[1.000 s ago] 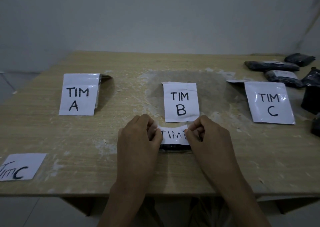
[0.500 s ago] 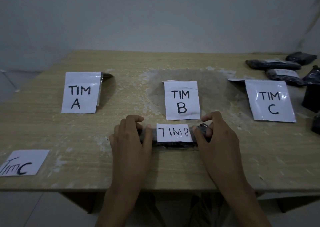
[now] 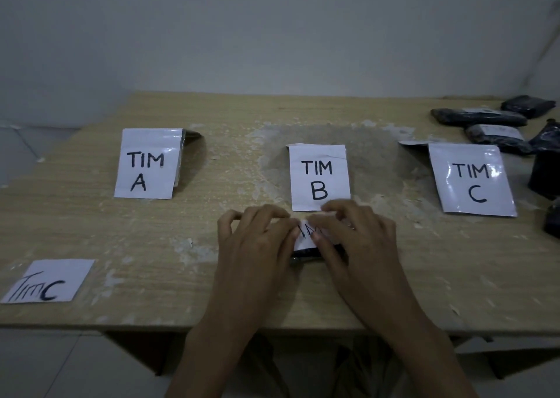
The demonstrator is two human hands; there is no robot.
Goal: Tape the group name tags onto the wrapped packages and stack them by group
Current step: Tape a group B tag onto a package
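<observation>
A black wrapped package (image 3: 305, 254) lies on the wooden table (image 3: 121, 234), just in front of the standing "TIM B" sign (image 3: 318, 176). A white "TIM B" name tag (image 3: 306, 237) lies on top of it, mostly covered. My left hand (image 3: 257, 240) and my right hand (image 3: 359, 237) meet over the package. Both thumbs press on the tag, and the bent fingers reach over the package's far edge and ends. A loose "Tim C" tag (image 3: 45, 281) lies at the front left.
A "TIM A" sign (image 3: 145, 164) stands at the left with a dark package (image 3: 192, 134) behind it. A "TIM C" sign (image 3: 472, 179) stands at the right. Several black packages (image 3: 478, 117) lie at the back right, with more dark items (image 3: 545, 170) along the right edge.
My hands moved from the ends of the package inward over the tag, and now cover most of its lettering. The package stays in front of the "TIM B" sign.
</observation>
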